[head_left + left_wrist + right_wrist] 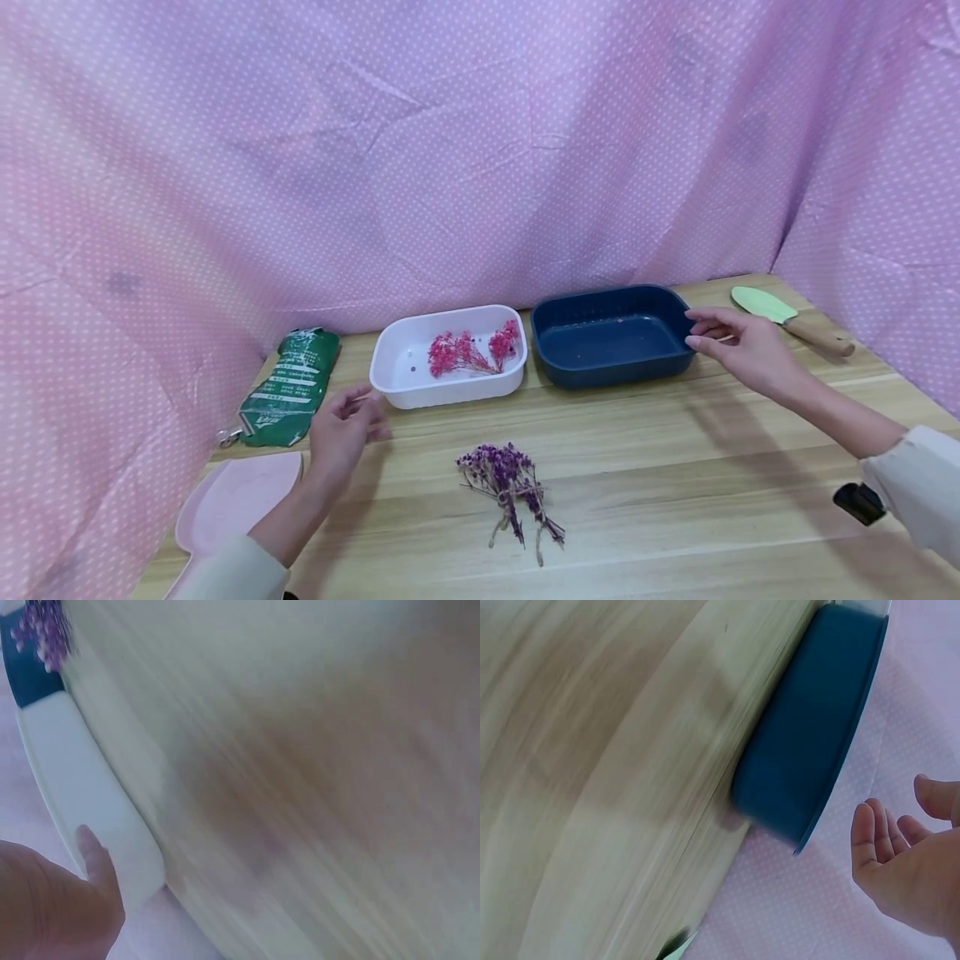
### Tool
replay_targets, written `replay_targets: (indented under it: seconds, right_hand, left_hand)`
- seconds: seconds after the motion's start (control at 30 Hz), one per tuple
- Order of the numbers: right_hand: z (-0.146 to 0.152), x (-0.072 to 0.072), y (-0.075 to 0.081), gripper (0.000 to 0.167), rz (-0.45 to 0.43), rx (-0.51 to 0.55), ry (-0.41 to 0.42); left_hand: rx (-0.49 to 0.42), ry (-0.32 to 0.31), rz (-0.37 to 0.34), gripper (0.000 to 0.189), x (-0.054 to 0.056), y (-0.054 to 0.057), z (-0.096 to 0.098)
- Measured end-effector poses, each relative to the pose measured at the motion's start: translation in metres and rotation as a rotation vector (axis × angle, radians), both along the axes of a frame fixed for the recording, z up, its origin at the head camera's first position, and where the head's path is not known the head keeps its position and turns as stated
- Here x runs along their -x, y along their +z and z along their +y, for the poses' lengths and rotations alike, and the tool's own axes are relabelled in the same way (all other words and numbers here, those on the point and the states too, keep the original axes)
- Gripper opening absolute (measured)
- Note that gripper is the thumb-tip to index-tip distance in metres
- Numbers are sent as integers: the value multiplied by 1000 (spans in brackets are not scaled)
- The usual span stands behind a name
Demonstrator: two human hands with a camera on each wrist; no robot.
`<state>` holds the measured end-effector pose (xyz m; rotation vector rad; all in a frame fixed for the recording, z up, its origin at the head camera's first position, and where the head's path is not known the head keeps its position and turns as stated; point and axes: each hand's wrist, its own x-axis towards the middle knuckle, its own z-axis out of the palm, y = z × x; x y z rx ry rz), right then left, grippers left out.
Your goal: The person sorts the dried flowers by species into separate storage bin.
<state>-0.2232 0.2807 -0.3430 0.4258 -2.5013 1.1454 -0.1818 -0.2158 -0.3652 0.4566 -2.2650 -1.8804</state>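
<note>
My left hand (345, 433) is beside the near left corner of a white plastic tub (450, 396), its fingers loosely bent and holding nothing. Inside that tub lie pink dried flowers (453, 354). At the right end of a dark blue tub (615, 371) is my right hand (750, 350). In the right wrist view, a gap shows between its relaxed fingers (864, 832) and the blue tub (810, 727). A bunch of purple dried flowers (502, 475), tied with twine, lies on the table in front of the two tubs.
A green printed packet (292, 387) lies at the left, with a pink scoop-like piece (236, 500) nearer me. To the right rests a trowel with a light green blade (761, 304) and wooden handle. Pink dotted cloth (450, 167) hangs behind the wooden table (637, 500).
</note>
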Motion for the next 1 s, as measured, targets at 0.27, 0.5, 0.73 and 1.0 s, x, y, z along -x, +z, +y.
replay_targets:
  seconds: [0.27, 0.5, 0.73, 1.0]
  right_hand:
    - [17, 8, -2, 35, -1, -23, -39]
    - [32, 17, -5, 37, -40, -53, -92]
    - [43, 32, -11, 47, -129, -125, -78]
    - [44, 51, -21, 57, -282, -128, 52]
  left_hand:
    - [-39, -67, -102, 39, -16, 4, 20]
    - [-50, -121, -141, 40, -24, 4, 31]
    - [-30, -143, -197, 38, -29, 4, 36]
    - [-47, -171, -215, 39, -33, 0, 37]
